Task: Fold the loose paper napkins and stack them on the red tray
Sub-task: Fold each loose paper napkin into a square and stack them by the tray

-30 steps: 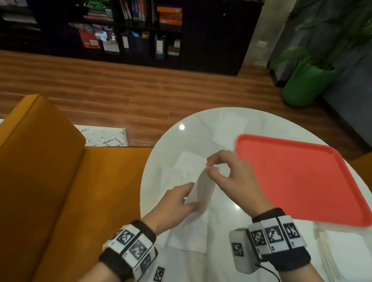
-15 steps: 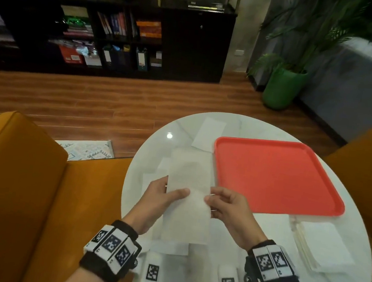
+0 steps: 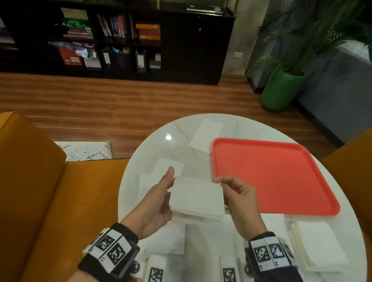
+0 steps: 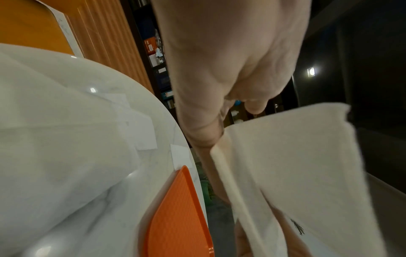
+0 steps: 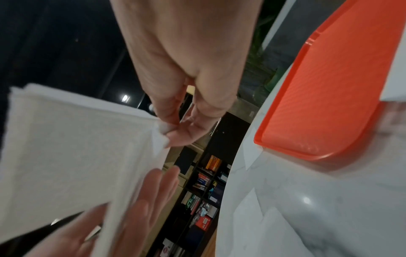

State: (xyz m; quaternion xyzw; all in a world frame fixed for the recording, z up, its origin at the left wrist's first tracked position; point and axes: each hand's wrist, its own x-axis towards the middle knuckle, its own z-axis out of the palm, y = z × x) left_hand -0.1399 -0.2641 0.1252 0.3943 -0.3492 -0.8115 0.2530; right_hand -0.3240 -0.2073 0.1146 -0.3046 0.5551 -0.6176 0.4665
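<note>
Round and marble-white, the surface [image 3: 239, 128] stands on a wood floor with orange chairs on either side, a dark bookshelf [image 3: 108, 39] far behind it and a green plant pot [image 3: 279, 89] at far right. On it the red tray [image 3: 276, 174] lies to the right, with loose napkins [image 3: 205, 135] flat on the left half and a squared pile of napkins [image 3: 317, 244] at near right.

Both hands hold one folded napkin [image 3: 197, 197] in the air above the near part of the surface, just left of the tray. The left hand [image 3: 158, 200] lies open under its left edge, palm up, fingers nearly straight, thumb raised beside the far corner. The right hand [image 3: 239, 200] pinches the far right corner between thumb and forefinger, its other fingers curled loosely below.

From the head view the layered near edge of the fold shows. Only the right wrist view shows the pinch itself on the corner [image 5: 162, 129] and the left fingers [image 5: 153, 189] flat beneath the paper. The left wrist view shows the thick folded edge [image 4: 222, 167] against that hand.
</note>
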